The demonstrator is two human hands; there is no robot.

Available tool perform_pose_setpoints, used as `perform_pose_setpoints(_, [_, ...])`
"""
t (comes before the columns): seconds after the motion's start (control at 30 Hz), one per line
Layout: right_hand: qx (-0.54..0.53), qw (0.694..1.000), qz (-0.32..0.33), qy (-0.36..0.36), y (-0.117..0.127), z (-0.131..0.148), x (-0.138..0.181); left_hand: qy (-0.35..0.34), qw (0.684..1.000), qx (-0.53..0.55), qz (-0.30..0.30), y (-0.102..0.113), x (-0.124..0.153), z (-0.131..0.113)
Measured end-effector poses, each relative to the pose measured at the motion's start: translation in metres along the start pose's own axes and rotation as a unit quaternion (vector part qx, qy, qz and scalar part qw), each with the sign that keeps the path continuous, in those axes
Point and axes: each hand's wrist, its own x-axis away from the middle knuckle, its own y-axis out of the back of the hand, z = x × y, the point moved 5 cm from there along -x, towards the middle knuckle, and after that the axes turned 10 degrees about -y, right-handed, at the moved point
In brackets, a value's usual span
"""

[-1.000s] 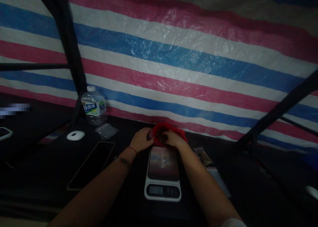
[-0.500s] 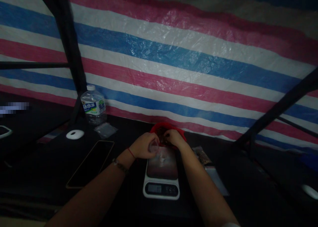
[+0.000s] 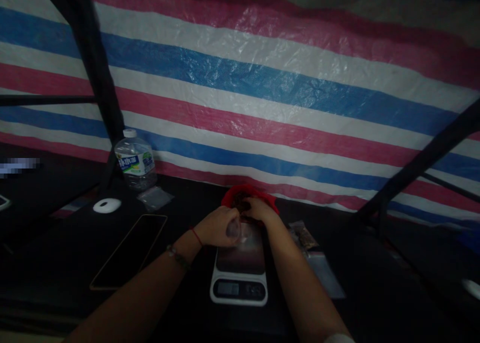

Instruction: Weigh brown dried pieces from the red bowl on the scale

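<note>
My left hand (image 3: 219,226) is curled around a small clear cup or pouch (image 3: 233,228) held just above the top of a white kitchen scale (image 3: 239,268). Behind the scale sits a red bowl (image 3: 248,194) with dark bits inside. My right hand (image 3: 260,210) reaches into that bowl with its fingers pinched together; what they hold is hidden in the dim light.
A dark phone (image 3: 129,249) lies left of the scale. A water bottle (image 3: 135,160), a white round object (image 3: 107,205) and a small clear bag (image 3: 154,198) stand at the back left. Filled packets (image 3: 308,239) lie to the right. A striped tarp (image 3: 285,93) and black poles close the back.
My left hand has drawn back from the red bowl with the small clear container and now hovers over the scale. My right hand stays at the bowl.
</note>
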Motion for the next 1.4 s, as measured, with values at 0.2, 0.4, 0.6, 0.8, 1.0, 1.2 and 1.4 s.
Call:
perform_pose_setpoints(0.2, [0.002,1.0,-0.013,-0.006,-0.001,0.001,0.0,0.005,1.0,-0.001,-0.01,0.0,-0.002,0.001])
perform_pose_setpoints(0.4, [0.023,1.0,-0.013,-0.015,0.002,0.001,0.003,0.124,0.987,-0.087,-0.049,0.024,0.006,0.032])
perform_pose_setpoints(0.6, [0.022,1.0,-0.012,-0.011,0.0,-0.001,0.004,0.209,0.968,-0.075,0.119,0.029,0.028,0.067])
perform_pose_setpoints(0.8, [0.021,0.999,-0.027,-0.01,0.005,0.003,0.006,0.038,0.999,-0.011,0.025,0.028,0.01,0.03])
perform_pose_setpoints(1.0, [0.015,1.0,-0.019,0.018,0.005,0.008,0.01,0.017,0.997,-0.041,0.061,-0.013,-0.004,0.006])
perform_pose_setpoints(1.2, [0.014,0.999,-0.031,0.013,0.005,0.008,0.006,0.0,1.0,-0.004,0.0,-0.017,-0.012,0.002])
perform_pose_setpoints(1.4, [0.023,0.999,-0.026,-0.001,0.008,0.01,0.008,0.059,0.991,-0.009,-0.123,-0.008,-0.034,0.032])
